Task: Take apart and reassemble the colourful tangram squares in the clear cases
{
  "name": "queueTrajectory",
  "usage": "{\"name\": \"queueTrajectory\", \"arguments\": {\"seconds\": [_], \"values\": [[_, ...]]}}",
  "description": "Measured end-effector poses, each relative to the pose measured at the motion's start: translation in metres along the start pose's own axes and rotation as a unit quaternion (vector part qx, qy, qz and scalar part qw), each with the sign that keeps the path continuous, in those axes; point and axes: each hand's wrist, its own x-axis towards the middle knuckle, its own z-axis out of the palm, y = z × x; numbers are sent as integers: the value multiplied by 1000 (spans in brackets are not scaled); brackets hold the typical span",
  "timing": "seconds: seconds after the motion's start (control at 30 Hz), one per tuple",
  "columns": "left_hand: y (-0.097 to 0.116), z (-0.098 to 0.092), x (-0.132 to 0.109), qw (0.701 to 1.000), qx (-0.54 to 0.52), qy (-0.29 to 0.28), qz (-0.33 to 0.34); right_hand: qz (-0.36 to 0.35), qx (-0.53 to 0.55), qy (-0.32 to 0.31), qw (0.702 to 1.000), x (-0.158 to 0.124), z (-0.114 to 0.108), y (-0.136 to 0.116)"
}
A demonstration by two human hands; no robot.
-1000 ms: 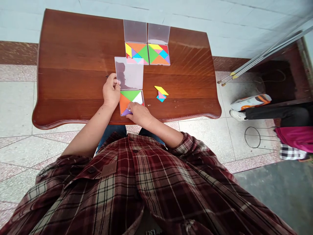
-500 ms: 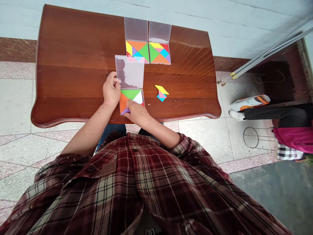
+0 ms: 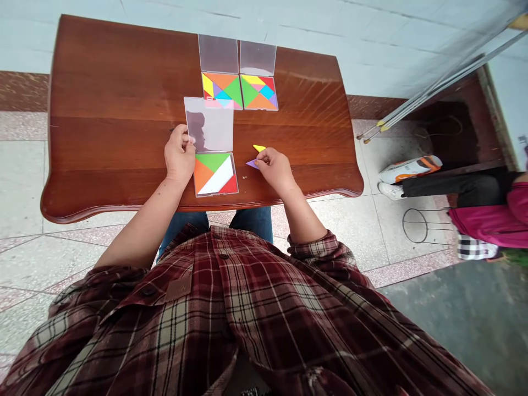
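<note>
And there it was, the left hand (image 3: 179,154) curled against the left edge of a clear plastic lid (image 3: 208,124), its fingers (image 3: 185,141) bunched so tightly that I could not tell whether they were gripping that edge or merely pressing on it! The lid lay hinged to an open tangram case (image 3: 216,194) at lower centre, packed with green, orange and red pieces around a white shape, though whether that white was a piece or bare backing was hard to make out. Over to the right, the right hand (image 3: 274,169) came in narrow, its fingertips (image 3: 260,160) pinched on a purple tangram triangle (image 3: 251,163), with only the point showing. Just above them poked the tip of a yellow tangram piece (image 3: 259,148), the rest hidden behind those fingers, and whatever lay under the palm stayed out of sight. Up top, two more filled cases (image 3: 259,109) (image 3: 239,93) sat side by side on the wooden counter (image 3: 124,71), their clear lids (image 3: 218,54) pointing toward the wall, while the middle lid overlapped the lower edge of the left case.
</note>
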Motion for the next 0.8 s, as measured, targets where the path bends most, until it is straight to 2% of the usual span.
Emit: {"name": "queueTrajectory", "arguments": {"seconds": [0.13, 0.2, 0.23, 0.3, 0.4, 0.47, 0.57, 0.7, 0.8], "values": [[-2, -1, 0, 1000, 10, -4, -4, -7, -37, 19, 999, 0, 2, 5], [-1, -2, 0, 1000, 23, -4, -6, -39, -49, 36, 997, -5, 5, -1], [-1, -2, -1, 1000, 28, -5, -6, -68, -49, 23, 996, -8, 5, -5], [-1, -2, -1, 999, 32, -6, -8, -147, -41, -68, 986, -14, 4, -15], [-1, -2, 0, 1000, 22, -7, -5, -253, -57, -231, 938, -19, 2, -27], [-2, -2, 0, 1000, 16, -4, 1, -279, -91, -271, 917, -18, 2, -32], [-1, -2, 0, 1000, 21, -2, 6, -283, -123, -267, 913, -14, 7, -36], [2, -2, -2, 999, 36, -2, 7, -262, -160, -194, 932, -4, 19, -47], [4, -3, -2, 999, 42, 2, 8, -261, -197, -151, 933, 8, 29, -59]]}}
